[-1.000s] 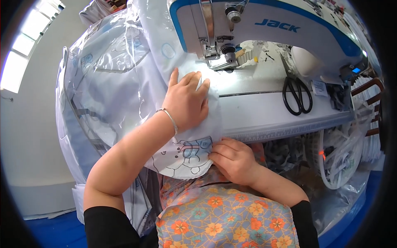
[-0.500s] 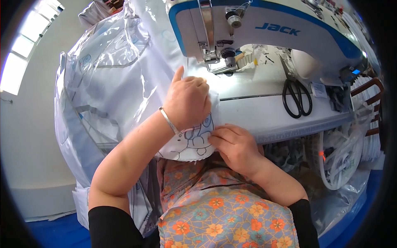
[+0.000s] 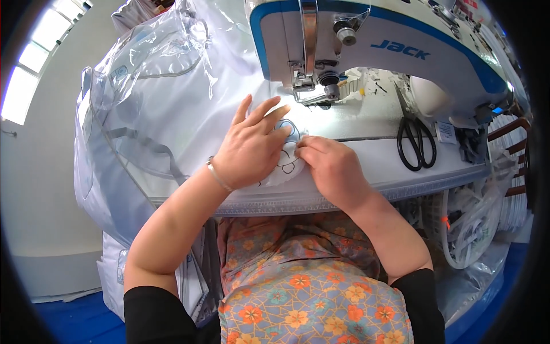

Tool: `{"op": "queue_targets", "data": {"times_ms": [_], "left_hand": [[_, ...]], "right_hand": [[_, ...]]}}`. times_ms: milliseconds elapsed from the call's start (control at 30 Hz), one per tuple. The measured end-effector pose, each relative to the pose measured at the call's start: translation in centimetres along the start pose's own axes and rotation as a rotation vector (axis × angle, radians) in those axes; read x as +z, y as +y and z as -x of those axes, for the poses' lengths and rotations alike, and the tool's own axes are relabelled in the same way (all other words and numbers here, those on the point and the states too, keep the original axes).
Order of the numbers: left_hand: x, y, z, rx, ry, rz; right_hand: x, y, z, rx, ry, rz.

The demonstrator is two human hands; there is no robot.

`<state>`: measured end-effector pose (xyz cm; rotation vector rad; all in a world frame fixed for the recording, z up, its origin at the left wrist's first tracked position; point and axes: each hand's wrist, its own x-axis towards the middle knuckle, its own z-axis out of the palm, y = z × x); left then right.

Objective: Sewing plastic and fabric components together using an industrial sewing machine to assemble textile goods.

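A white cloth piece (image 3: 289, 165) printed with a cartoon drawing lies on the machine table, just in front of the needle area of a white and blue sewing machine (image 3: 355, 47). Over it my left hand (image 3: 251, 148) rests with fingers spread, covering much of the print. My right hand (image 3: 335, 171) pinches the piece's right edge between thumb and fingers. A larger sheet of glossy white material (image 3: 172, 109) spreads under and left of my left hand. The presser foot (image 3: 315, 98) stands beyond my fingertips; whether it touches cloth I cannot tell.
Black-handled scissors (image 3: 417, 140) lie right of the machine's needle area. A ruler strip (image 3: 275, 207) runs along the table's front edge. Thread scraps (image 3: 375, 86) litter the machine bed. Below right hangs clear plastic material (image 3: 467, 223).
Both hands have moved the printed piece away from my lap, up onto the table. My left hand's fingers have gone from curled to spread. The view has shifted slightly.
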<state>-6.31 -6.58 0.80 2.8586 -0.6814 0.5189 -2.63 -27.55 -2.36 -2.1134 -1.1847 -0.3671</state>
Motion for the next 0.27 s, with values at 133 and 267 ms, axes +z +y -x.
{"op": "queue_targets", "data": {"times_ms": [133, 267], "left_hand": [[-2.5, -0.5, 2.7, 0.007, -0.174, 0.126], [-2.1, -7.1, 9.7, -0.215, -0.201, 0.022]], "right_hand": [[-0.2, 1.3, -1.2, 0.000, -0.013, -0.060], [0.0, 1.9, -2.3, 0.017, -0.061, -0.076]]}}
